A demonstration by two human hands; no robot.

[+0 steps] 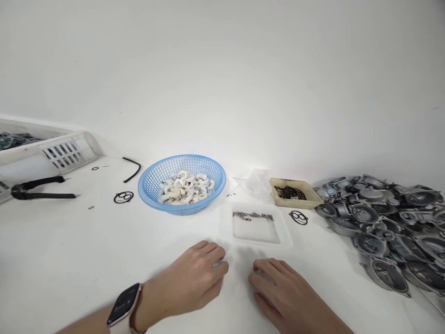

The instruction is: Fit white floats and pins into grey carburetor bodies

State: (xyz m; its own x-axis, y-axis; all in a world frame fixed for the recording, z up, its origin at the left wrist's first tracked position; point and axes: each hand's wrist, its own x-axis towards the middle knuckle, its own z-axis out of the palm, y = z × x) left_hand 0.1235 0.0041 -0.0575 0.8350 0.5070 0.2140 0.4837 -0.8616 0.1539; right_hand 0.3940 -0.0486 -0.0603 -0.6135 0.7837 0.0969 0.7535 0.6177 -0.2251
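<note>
My left hand (200,274), with a smartwatch (125,304) on its wrist, rests on the white table, its fingers curled in and nothing seen in them. To its right my right hand (278,290) lies the same way, fingers bent and no object showing. A gap of bare tabletop parts the two hands. Just beyond them is a shallow clear tray (255,233) with small metal pins or screws along its far side. Behind my left hand stands a blue plastic basket (146,197) holding many white ring-shaped parts (187,188).
Grey metal housings (371,243) are heaped at right. A cream tray (295,204) holds black rubber rings beside a clear plastic bag (259,185). Black gaskets (299,217) lie near it, with more gaskets (123,197) at left. A black strap (41,188) and white crate (62,150) are far left.
</note>
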